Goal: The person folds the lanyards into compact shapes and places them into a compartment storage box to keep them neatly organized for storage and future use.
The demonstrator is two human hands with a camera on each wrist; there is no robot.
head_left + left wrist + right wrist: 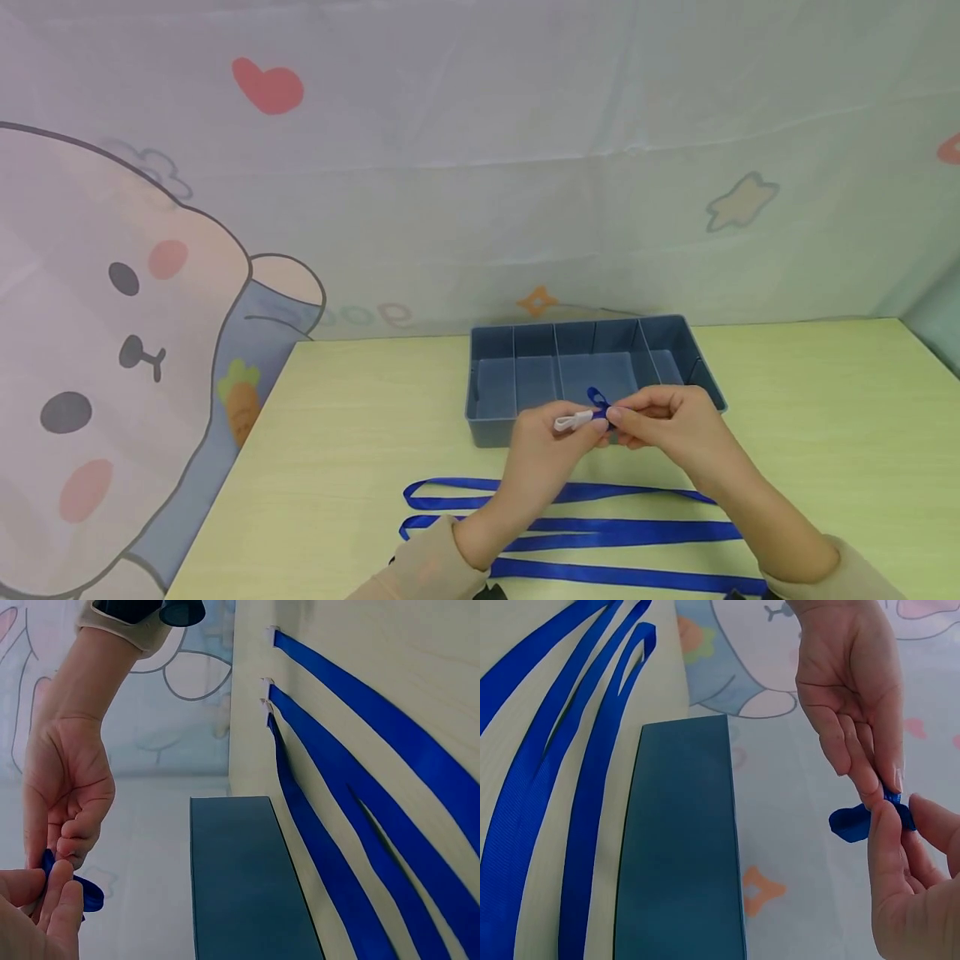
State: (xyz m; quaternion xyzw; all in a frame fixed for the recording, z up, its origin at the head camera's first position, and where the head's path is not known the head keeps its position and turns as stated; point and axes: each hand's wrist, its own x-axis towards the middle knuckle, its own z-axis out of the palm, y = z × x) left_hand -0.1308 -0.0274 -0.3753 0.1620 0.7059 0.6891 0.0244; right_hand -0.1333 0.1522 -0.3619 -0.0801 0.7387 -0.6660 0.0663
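Both hands meet over the near edge of the grey-blue tray, around a small folded bundle of blue lanyard [597, 397] with a white plastic clip [573, 421]. My left hand [546, 437] pinches the clip end between thumb and fingers. From the other side, my right hand [678, 429] pinches the blue strap with its thumb and index finger. In the right wrist view a short loop of the lanyard [850, 824] sticks out from between the fingertips. The strap inside the grip is mostly hidden by the fingers.
A divided tray [487, 432] stands near the back of the light yellow table [360, 417]. Several blue lanyard straps [600, 573] lie stretched out across the front, under the forearms, with white ends [268, 688] showing in the left wrist view. A printed cloth [450, 167] hangs behind.
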